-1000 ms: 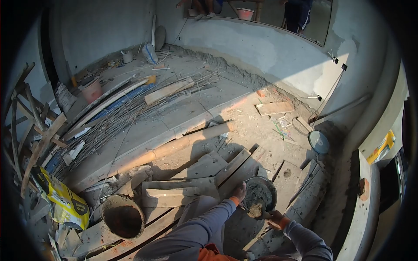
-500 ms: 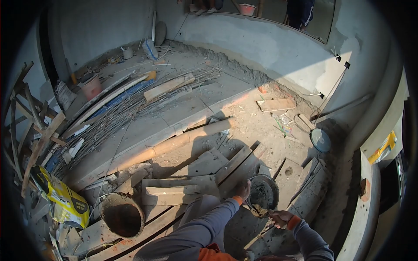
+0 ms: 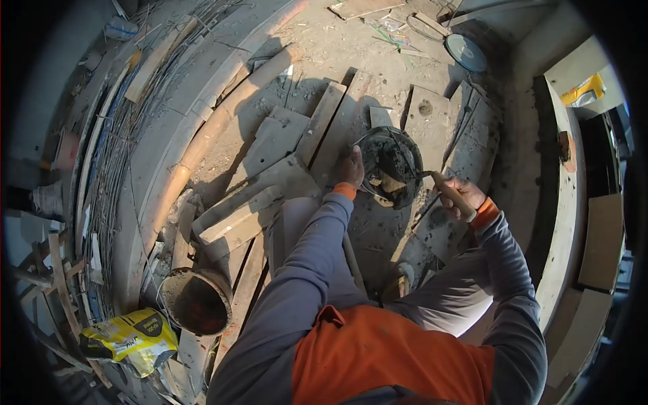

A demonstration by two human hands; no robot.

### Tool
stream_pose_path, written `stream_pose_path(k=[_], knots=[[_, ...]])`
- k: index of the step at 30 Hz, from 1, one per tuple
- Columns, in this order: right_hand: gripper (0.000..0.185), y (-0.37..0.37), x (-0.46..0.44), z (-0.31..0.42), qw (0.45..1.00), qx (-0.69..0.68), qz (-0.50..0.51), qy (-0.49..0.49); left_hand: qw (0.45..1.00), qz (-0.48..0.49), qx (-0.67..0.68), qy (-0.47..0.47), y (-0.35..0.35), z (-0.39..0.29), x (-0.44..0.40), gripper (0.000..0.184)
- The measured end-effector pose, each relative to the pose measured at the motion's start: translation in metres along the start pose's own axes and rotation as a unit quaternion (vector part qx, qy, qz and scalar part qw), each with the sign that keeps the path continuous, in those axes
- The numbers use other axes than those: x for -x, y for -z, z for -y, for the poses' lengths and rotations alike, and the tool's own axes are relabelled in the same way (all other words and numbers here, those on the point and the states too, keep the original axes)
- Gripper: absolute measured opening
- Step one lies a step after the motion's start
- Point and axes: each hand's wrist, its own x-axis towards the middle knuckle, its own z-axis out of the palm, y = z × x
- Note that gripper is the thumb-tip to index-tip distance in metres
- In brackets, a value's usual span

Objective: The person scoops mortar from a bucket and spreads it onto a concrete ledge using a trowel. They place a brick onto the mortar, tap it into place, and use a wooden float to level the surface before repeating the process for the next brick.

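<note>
A dark bucket (image 3: 370,143) with grey mortar inside is in front of my body, over the planks. My left hand (image 3: 349,167) grips its left rim. My right hand (image 3: 463,197) is closed around the wooden handle of a trowel (image 3: 457,196). The trowel's blade reaches into the bucket, over the mortar, and is partly hidden there. A second bucket (image 3: 228,307), dirty and dark inside, stands at the lower left, beside a yellow and black bag (image 3: 135,337).
Loose planks (image 3: 320,121) lie around the bucket. A long bamboo pole (image 3: 202,142) and thin rods (image 3: 111,202) run along the left. A round blue-green lid (image 3: 466,52) lies at the upper right. A pale ledge (image 3: 563,236) borders the right side.
The view has tilted down and turned, so my orange-clad torso now shows and the window opening is gone. My right hand has drawn right, with the trowel handle more visible.
</note>
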Motion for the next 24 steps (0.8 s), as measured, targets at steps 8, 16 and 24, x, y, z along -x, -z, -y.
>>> stream_pose_path(k=[8, 16, 24], knots=[[0.035, -0.002, -0.017, -0.016, 0.567, 0.776, -0.278, 0.0, 1.0, 0.006, -0.013, -0.025, 0.0, 0.003, -0.011, 0.084], [0.032, -0.062, -0.038, -0.002, 0.445, 0.847, -0.289, 0.027, 0.991, -0.093, 0.029, -0.092, -0.009, 0.028, -0.026, 0.084], [0.023, -0.037, -0.005, 0.014, 0.349, 0.879, -0.308, -0.106, 0.999, -0.025, 0.03, 0.024, -0.005, 0.01, -0.016, 0.082]])
